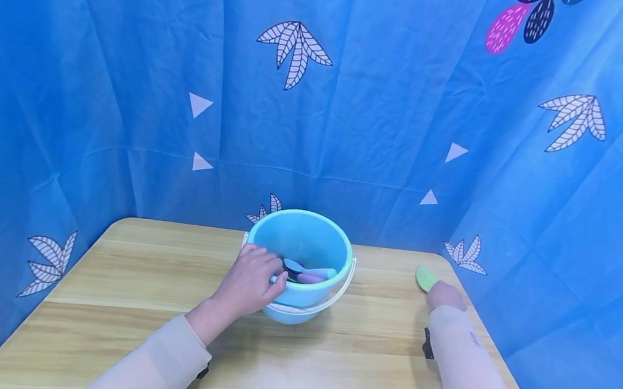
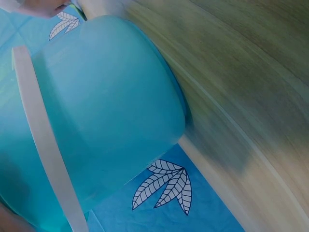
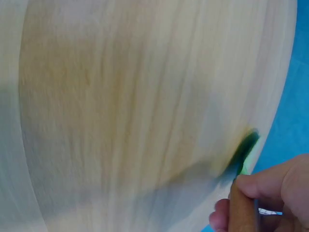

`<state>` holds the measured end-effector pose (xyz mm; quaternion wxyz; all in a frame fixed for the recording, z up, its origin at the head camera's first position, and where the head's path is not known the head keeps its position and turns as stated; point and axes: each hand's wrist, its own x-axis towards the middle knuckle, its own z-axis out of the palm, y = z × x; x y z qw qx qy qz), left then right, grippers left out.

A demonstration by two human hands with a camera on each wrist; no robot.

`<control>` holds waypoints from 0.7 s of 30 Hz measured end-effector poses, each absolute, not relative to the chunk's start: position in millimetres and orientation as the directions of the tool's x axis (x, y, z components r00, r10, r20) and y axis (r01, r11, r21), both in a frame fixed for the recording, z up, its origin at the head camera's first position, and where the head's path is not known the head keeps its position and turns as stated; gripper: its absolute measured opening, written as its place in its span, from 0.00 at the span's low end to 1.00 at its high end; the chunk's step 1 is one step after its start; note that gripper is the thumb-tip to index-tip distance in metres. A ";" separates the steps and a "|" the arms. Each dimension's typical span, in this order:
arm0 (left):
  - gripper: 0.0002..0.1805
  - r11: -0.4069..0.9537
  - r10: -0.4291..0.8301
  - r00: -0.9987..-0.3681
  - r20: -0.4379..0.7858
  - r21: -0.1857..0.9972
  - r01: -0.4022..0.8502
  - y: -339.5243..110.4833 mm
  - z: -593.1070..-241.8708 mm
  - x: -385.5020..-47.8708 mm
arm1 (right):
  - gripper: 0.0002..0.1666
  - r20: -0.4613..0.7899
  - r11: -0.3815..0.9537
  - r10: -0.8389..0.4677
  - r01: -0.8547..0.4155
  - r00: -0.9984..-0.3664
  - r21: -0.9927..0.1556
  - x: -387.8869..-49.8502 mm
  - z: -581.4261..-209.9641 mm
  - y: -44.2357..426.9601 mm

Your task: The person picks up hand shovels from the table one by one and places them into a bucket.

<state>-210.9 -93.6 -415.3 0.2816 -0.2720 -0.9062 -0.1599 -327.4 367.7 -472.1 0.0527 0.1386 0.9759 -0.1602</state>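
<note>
My left hand [image 1: 253, 277] grips the near left rim of a light blue bucket [image 1: 302, 221], its fingers reaching over the edge. The bucket tilts toward me, and its outer wall [image 2: 111, 92] fills much of the left wrist view. Inside lie several utensils [image 1: 307, 274] with light blue, purple and dark parts, partly hidden by the rim and hand. Over at the right edge of the table, my right hand [image 1: 446, 296] pinches a green utensil [image 1: 425, 278] with a rounded, spoon-like head; its handle is hidden in the hand. That head [image 3: 247, 152] is seen nearly edge-on in the right wrist view.
The wooden table [image 1: 374, 373] has rounded back corners. A blue patterned curtain [image 1: 350, 130] hangs behind it and along both sides. The bucket's white handle [image 1: 330, 301] hangs down across its front.
</note>
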 end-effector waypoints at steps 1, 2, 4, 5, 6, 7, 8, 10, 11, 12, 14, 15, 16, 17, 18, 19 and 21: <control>0.11 0.802 0.402 -0.695 0.596 0.136 0.581 -93.5 -415.2 -210.8 | 0.65 -0.158 0.902 0.265 0.302 -0.951 -0.309 -327.1 -471.0 367.8; 0.11 0.805 0.402 -0.696 0.595 0.133 0.578 -93.4 -415.2 -210.8 | 0.68 -0.169 0.897 0.270 0.312 -0.948 -0.312 -326.7 -469.8 367.7; 0.11 0.806 0.402 -0.697 0.594 0.133 0.577 -93.3 -415.6 -211.0 | 0.76 -0.202 0.866 0.301 0.356 -0.932 -0.352 -324.8 -465.8 367.2; 0.12 0.806 0.402 -0.697 0.594 0.131 0.577 -93.3 -415.6 -211.1 | 0.80 -0.217 0.845 0.316 0.378 -0.924 -0.378 -324.1 -463.3 367.0; 0.12 0.807 0.402 -0.697 0.594 0.129 0.576 -93.3 -416.0 -211.3 | 0.81 -0.232 0.827 0.325 0.395 -0.917 -0.400 -323.6 -461.1 366.8; 0.13 0.807 0.402 -0.696 0.595 0.128 0.576 -93.4 -416.4 -211.6 | 0.82 -0.248 0.809 0.331 0.409 -0.911 -0.422 -322.9 -458.8 366.5; 0.13 0.806 0.403 -0.695 0.596 0.128 0.578 -93.5 -416.6 -211.8 | 0.83 -0.269 0.785 0.338 0.428 -0.902 -0.447 -322.3 -456.3 366.0; 0.13 0.805 0.404 -0.692 0.598 0.126 0.580 -93.6 -417.0 -212.1 | 0.84 -0.299 0.748 0.356 0.462 -0.886 -0.477 -321.6 -452.4 365.9; 0.14 0.807 0.404 -0.692 0.598 0.122 0.578 -93.7 -417.0 -212.0 | 0.84 -0.312 0.738 0.359 0.473 -0.879 -0.482 -321.1 -450.4 365.8; 0.14 0.808 0.405 -0.692 0.598 0.120 0.577 -93.8 -417.3 -212.2 | 0.85 -0.323 0.731 0.363 0.483 -0.874 -0.482 -320.8 -449.1 365.8; 0.14 0.809 0.406 -0.691 0.598 0.116 0.576 -93.9 -417.2 -212.1 | 0.85 -0.320 0.765 0.347 0.463 -0.882 -0.447 -319.5 -445.9 365.2; 0.14 0.809 0.407 -0.691 0.598 0.115 0.576 -94.0 -417.2 -212.2 | 0.84 -0.305 0.795 0.331 0.438 -0.893 -0.420 -318.4 -444.3 365.0; 0.14 0.810 0.407 -0.690 0.599 0.113 0.575 -94.0 -417.3 -212.3 | 0.83 -0.291 0.818 0.313 0.412 -0.904 -0.401 -317.0 -442.4 364.5; 0.14 0.810 0.407 -0.689 0.600 0.112 0.576 -94.0 -417.4 -212.4 | 0.82 -0.281 0.835 0.292 0.387 -0.914 -0.392 -315.4 -439.9 363.8; 0.14 0.808 0.408 -0.687 0.602 0.113 0.578 -94.1 -417.5 -212.6 | 0.81 -0.265 0.861 0.265 0.351 -0.927 -0.368 -313.5 -437.3 363.2; 0.14 0.808 0.407 -0.685 0.604 0.112 0.579 -94.1 -418.0 -212.9 | 0.80 -0.251 0.884 0.237 0.315 -0.939 -0.345 -311.7 -434.5 362.4; 0.13 0.805 0.407 -0.681 0.609 0.112 0.582 -93.9 -418.5 -213.1 | 0.79 -0.247 0.898 0.208 0.285 -0.946 -0.334 -307.8 -428.0 360.9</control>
